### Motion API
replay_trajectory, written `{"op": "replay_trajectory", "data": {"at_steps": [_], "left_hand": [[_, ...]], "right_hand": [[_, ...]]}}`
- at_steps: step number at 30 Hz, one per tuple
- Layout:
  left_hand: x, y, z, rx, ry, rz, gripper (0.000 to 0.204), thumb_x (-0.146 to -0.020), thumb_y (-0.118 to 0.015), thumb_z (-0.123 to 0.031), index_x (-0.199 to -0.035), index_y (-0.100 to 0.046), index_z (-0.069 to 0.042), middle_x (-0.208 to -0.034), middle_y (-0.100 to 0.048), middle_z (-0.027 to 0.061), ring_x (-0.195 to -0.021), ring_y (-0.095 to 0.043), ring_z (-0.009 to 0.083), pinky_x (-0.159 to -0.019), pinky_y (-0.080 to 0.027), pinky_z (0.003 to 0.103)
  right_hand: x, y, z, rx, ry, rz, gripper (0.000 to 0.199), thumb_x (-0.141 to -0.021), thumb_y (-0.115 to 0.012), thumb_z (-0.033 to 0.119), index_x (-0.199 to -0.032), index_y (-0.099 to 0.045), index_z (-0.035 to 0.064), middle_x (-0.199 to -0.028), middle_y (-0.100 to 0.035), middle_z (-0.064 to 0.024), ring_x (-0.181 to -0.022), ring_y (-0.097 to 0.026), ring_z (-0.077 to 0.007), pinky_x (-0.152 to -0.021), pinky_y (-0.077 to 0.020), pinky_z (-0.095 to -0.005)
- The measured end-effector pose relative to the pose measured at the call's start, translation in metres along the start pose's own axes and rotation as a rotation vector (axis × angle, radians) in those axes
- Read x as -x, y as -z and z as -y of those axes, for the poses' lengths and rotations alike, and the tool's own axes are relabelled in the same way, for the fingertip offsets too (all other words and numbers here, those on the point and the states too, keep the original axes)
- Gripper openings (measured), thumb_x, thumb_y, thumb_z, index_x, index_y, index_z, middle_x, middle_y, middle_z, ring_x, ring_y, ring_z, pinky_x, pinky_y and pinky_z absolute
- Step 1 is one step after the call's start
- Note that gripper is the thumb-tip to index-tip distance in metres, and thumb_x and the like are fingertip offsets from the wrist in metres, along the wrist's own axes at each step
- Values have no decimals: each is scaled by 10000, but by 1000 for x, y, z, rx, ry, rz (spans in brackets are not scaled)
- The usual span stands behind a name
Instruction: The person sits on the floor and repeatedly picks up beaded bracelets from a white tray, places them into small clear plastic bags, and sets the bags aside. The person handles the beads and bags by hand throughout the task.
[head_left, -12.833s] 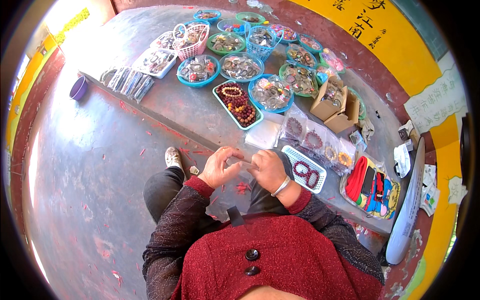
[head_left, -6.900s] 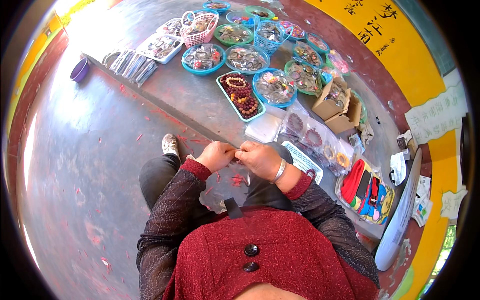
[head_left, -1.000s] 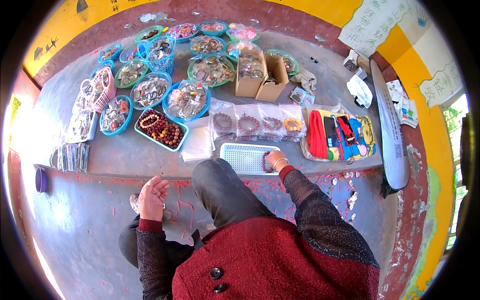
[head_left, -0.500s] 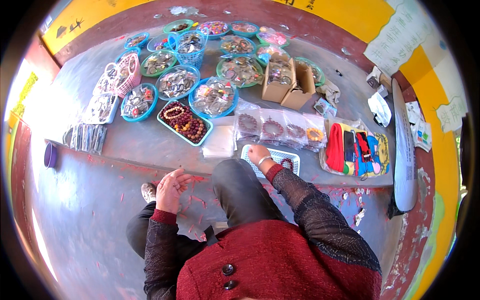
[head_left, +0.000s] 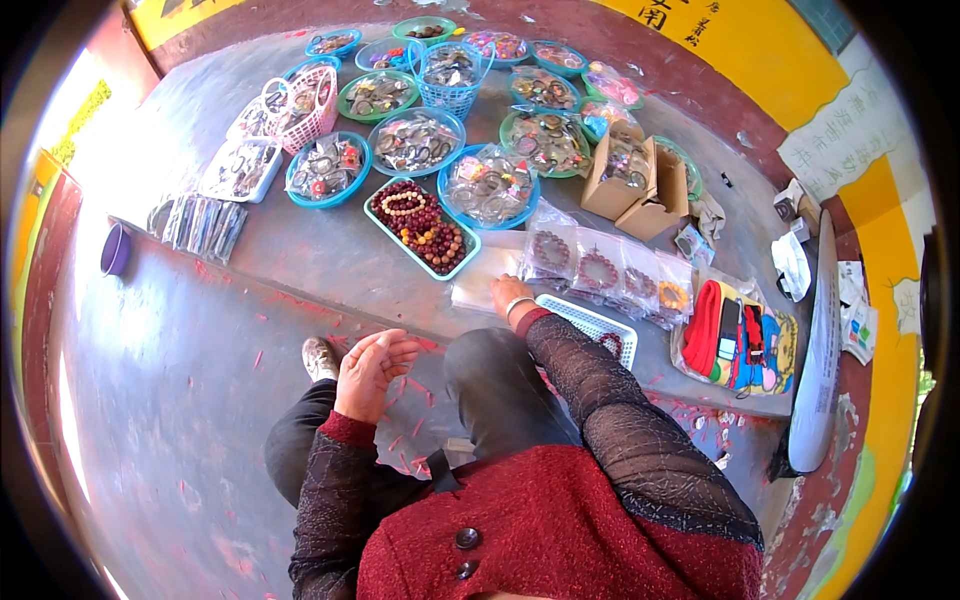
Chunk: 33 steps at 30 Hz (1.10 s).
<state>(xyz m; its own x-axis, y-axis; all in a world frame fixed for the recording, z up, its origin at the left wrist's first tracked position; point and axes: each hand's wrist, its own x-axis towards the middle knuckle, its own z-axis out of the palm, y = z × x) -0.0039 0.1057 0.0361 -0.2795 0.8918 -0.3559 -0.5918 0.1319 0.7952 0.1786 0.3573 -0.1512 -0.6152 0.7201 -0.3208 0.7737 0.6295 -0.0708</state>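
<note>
My left hand is raised above my left leg, palm turned up. Its fingers are loosely bent and nothing shows in them. My right hand, with a pale bangle at the wrist, reaches to the near right part of a stack of clear plastic bags. Its fingertips are too small and foreshortened to show whether they grip a bag. Just right of that hand, a white basket tray has a dark red bead bracelet at its right end.
Beyond the bags lie bagged bead bracelets. A tray of bead bracelets stands to their left. Several bowls of trinkets, a pink basket and cardboard boxes fill the ledge. Folded colourful textiles lie at right.
My right hand has moved left, from over the white basket tray to the clear bags. My left hand stays raised, its fingers a little closer together. The whole view has shifted and tilted.
</note>
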Motion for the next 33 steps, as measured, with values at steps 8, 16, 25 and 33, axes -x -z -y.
{"op": "replay_trajectory", "data": {"at_steps": [8,16,25,33], "left_hand": [[0,-5,-6,-13,4,0,297,-924,-460,-212,-1087,-560,16,-955,-649,146,-831,-632,201,-702,-488,274],[-2,-7,-3,-34,16,-1,288,-929,-452,-209,-1073,-569,11,-940,-653,143,-820,-632,194,-693,-485,270],[-5,-7,1,-44,21,-3,286,-934,-462,-216,-1072,-571,9,-934,-655,136,-814,-631,183,-690,-483,265],[-6,-8,0,-53,36,9,283,-933,-449,-195,-1073,-568,20,-934,-655,133,-809,-627,171,-697,-488,263]], "right_hand": [[-6,1,-4,-46,-13,46,250,-811,-464,114,-906,-679,30,-952,-645,-192,-910,-628,-325,-778,-504,-410],[-8,-7,-24,-150,-82,-85,231,-780,-475,165,-844,-668,56,-868,-642,-195,-838,-623,-343,-754,-492,-425],[-3,11,-21,-212,-64,-147,239,-768,-484,128,-845,-674,6,-890,-633,-229,-859,-621,-359,-774,-494,-420],[-12,-7,-24,-271,-104,-252,162,-737,-524,128,-750,-680,83,-877,-638,-185,-821,-618,-345,-751,-492,-417]]}}
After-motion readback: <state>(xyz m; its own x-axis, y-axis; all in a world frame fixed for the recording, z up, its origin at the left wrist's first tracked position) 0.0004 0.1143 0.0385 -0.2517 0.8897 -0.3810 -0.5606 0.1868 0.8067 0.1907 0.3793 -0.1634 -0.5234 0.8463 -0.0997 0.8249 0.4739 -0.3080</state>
